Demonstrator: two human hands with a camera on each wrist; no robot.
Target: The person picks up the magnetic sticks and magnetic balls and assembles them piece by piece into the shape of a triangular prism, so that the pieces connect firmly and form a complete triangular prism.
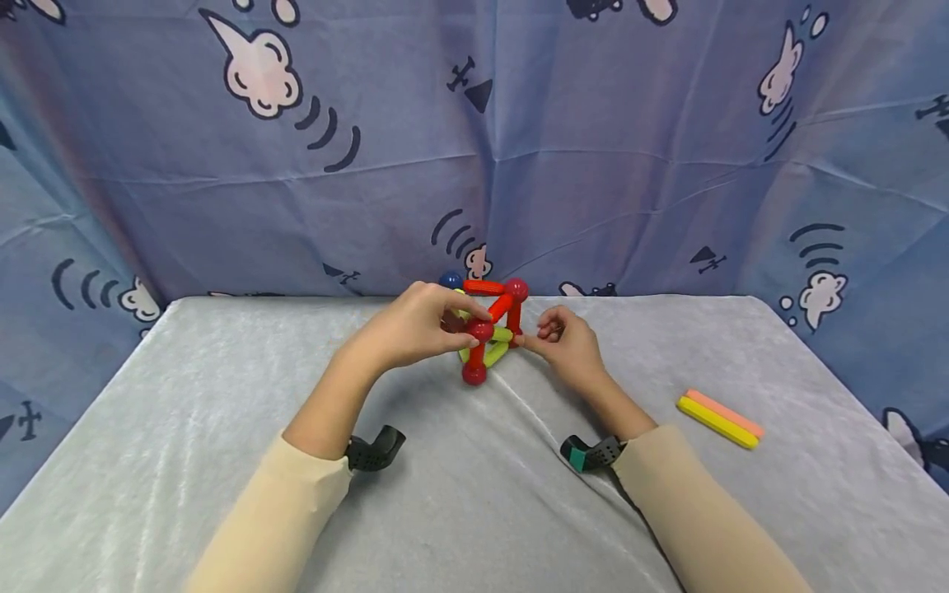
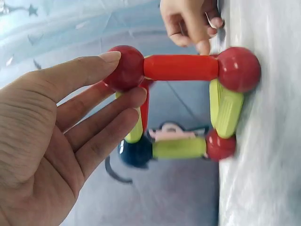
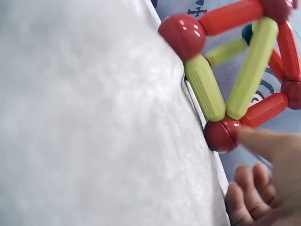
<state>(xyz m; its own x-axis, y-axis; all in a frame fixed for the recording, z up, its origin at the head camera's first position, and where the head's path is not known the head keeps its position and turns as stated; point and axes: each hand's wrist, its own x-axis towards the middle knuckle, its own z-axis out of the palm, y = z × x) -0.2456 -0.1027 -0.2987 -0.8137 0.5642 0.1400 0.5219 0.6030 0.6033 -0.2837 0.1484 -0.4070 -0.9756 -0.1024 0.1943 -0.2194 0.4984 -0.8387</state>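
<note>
A frame of magnetic rods and balls stands on the cloth, with red rods (image 1: 485, 288), yellow-green rods (image 3: 254, 68), red balls (image 1: 516, 289) and a dark blue ball (image 2: 135, 153). My left hand (image 1: 418, 325) pinches the upper front red ball (image 2: 124, 68) between thumb and fingers. Below that ball, an upright red rod (image 2: 181, 68) runs to a lower red ball (image 1: 474, 375). At the frame's right side, my right hand (image 1: 567, 350) touches a low red ball (image 3: 221, 136) with one outstretched digit. Its other fingers (image 3: 254, 188) are loosely curled with nothing in them.
A yellow stick (image 1: 717, 422) and an orange stick (image 1: 725, 412) lie side by side on the grey cloth (image 1: 185, 445) to the right. A patterned blue curtain (image 1: 593, 165) hangs just behind the frame. Each wrist wears a black camera mount (image 1: 376, 450).
</note>
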